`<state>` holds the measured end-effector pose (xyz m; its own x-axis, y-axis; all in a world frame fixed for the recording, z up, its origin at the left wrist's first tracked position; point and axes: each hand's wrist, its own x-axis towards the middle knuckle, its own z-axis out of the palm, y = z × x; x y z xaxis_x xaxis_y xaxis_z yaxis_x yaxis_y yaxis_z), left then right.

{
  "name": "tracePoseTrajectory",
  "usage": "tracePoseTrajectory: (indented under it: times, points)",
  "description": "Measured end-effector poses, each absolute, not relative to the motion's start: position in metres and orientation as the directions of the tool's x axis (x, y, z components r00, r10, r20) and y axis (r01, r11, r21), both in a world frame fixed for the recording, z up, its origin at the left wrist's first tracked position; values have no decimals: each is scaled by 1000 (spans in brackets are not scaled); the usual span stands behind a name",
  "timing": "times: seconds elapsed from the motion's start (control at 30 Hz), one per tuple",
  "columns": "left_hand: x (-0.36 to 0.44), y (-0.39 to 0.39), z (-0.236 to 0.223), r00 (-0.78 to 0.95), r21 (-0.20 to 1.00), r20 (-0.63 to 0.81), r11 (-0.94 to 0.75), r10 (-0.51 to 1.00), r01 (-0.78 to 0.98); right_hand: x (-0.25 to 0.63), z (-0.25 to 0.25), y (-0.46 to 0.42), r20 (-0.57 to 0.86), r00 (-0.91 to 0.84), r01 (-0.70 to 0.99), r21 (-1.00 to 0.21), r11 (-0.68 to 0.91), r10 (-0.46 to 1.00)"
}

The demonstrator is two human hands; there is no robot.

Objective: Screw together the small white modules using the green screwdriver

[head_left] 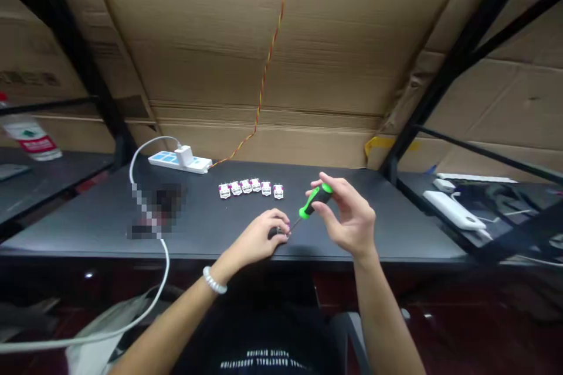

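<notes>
My right hand has its fingers around the green and black handle of a screwdriver. The thin shaft slants down and left, and its tip is at the fingers of my left hand. That hand rests on the table near the front edge, closed on a small part. Purple and white bits of it show between the fingertips; the rest is covered. Farther back, several small white and purple parts stand in a slightly curved row.
A white power strip with a charger lies at the back left of the dark table. A white cable loops over the left side. Black metal posts frame the space, with cardboard behind.
</notes>
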<state>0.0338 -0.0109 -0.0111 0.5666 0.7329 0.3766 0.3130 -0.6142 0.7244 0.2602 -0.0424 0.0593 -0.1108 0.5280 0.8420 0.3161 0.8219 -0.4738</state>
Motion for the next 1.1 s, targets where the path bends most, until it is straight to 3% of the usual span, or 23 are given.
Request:
tracePoseTrajectory:
  times: [0.37, 0.57, 0.8, 1.03, 1.1]
  points:
    - [34, -11, -12, 556, 726, 386, -614, 736, 310, 259, 62, -45, 838, -141, 364, -451, 815, 527]
    - [35, -13, -8, 536, 744, 386, -597, 750, 300, 246, 63, -43, 865, -74, 442, -418, 794, 496]
    - [35, -13, -5, 527, 754, 384, -587, 758, 295, 240, 59, -42, 788, -110, 279, -561, 779, 606]
    - [36, -13, -10, 536, 724, 386, -607, 751, 328, 238, 59, -39, 847, -48, 388, -473, 791, 529]
    - [36, -12, -11, 541, 715, 396, -619, 742, 325, 237, 59, -40, 839, -70, 342, -488, 803, 539]
